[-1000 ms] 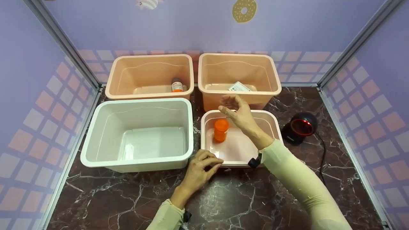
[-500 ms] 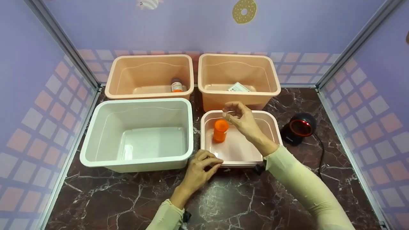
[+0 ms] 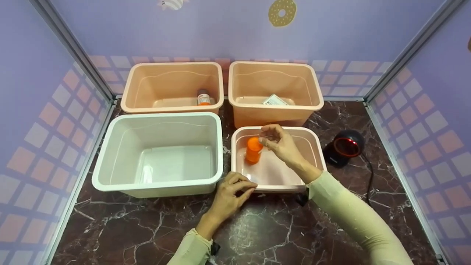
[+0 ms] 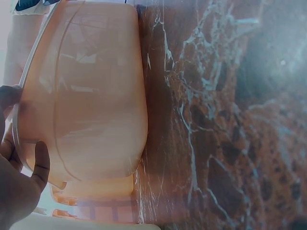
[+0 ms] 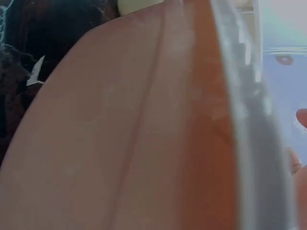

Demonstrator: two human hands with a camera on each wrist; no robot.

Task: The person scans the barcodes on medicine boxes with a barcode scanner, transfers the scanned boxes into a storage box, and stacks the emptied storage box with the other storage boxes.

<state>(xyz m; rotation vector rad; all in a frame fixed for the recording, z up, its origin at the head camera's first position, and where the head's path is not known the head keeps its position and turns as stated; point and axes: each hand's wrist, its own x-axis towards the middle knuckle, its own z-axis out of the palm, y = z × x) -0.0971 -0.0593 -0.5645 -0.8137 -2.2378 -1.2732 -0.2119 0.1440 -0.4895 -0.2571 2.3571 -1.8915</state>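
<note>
An orange pill bottle (image 3: 253,150) stands near the left wall inside the small pale pink bin (image 3: 278,187). Just right of the bottle's top hovers my right hand (image 3: 282,144), fingers loosely bent, with nothing visible in it; whether a fingertip touches the bottle is unclear. My left hand (image 3: 232,191) grips the bin's front left rim. In the left wrist view, the thumb (image 4: 42,162) lies against the outer wall and the fingers go over the rim. The right wrist view is filled mostly by the bin's wall (image 5: 134,120), with only bits of fingers at its right edge.
Left of the pink bin stands a large white bin (image 3: 158,184). Behind are two peach bins: the left one (image 3: 128,88) holds a labelled bottle (image 3: 203,98), the right one (image 3: 312,84) a small white box (image 3: 274,100). A black scanner (image 3: 344,147) with a cable stands at right.
My right hand has come down and toward me, from over the bin's back rim to beside the orange bottle's top. The left hand and the bottle have stayed in place.
</note>
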